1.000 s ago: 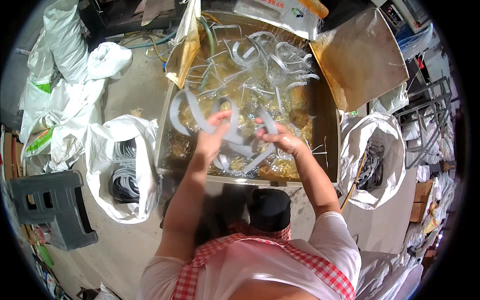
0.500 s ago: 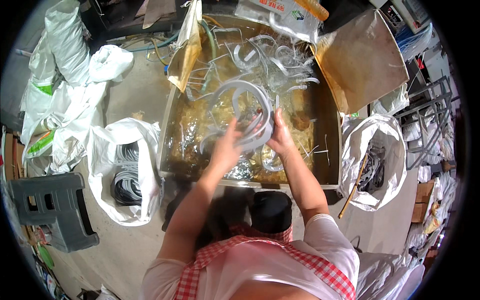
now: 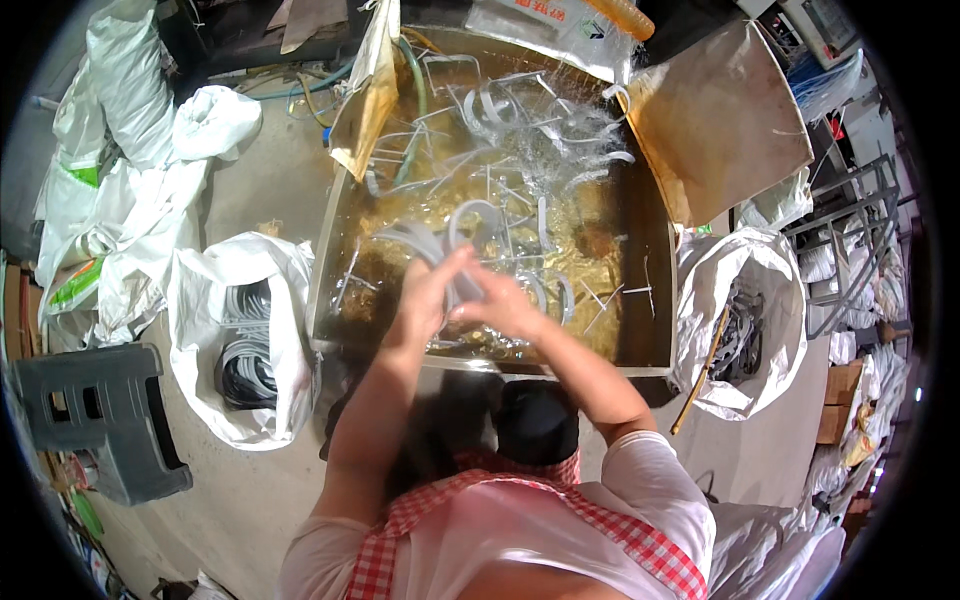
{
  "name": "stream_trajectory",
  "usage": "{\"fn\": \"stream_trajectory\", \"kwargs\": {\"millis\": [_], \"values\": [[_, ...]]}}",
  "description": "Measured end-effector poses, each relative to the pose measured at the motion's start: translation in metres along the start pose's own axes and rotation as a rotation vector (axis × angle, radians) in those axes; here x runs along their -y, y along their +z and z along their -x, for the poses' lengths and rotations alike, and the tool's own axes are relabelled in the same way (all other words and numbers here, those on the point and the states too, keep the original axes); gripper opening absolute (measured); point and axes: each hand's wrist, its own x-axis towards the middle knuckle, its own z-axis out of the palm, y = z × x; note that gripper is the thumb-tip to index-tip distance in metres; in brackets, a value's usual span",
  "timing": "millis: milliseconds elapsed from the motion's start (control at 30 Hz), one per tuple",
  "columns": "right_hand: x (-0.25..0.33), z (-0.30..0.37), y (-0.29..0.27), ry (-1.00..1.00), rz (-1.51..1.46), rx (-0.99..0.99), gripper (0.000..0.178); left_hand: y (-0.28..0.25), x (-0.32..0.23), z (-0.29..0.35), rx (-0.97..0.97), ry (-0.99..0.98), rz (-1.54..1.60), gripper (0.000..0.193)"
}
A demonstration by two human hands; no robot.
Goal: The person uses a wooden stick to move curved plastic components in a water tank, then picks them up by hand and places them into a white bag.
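Observation:
My left hand is closed around a bunch of pale grey curved plastic strips, which fan out past its fingertips, blurred by motion. Close beside it, my right hand grips the lower part of a hooked, curled strip of the same kind. The two hands nearly meet over the near half of a wide metal tank of yellowish water. More curved strips and thin stick-like pieces lie in the water, several of them heaped toward the far side.
Left of the tank stands a white sack with coiled grey strips inside. Another open white sack of grey pieces is on the right, a thin stick leaning across it. A dark grey plastic stool and a brown board flank the tank.
My right hand has moved left toward my left hand, which has shifted slightly left. The ring of strips, upright between both hands before, now spreads out to the left, with one curl apart.

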Motion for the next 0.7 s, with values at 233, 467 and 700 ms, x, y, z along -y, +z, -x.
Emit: {"fn": "stream_trajectory", "kwargs": {"millis": [233,467,700], "values": [[-0.115,0.01,-0.082,0.43,-0.699,-0.854,0.017,-0.037,-0.031,0.003,-0.089,0.124,0.386,0.029],[-0.09,-0.014,-0.121,-0.166,0.702,-0.642,0.031,-0.016,0.001,0.013,0.11,0.125,-0.812,0.028],[-0.133,-0.077,-0.209,0.003,-0.318,-1.607,0.019,-0.011,-0.013,0.027,0.2,0.1,-1.195,0.031]]}}
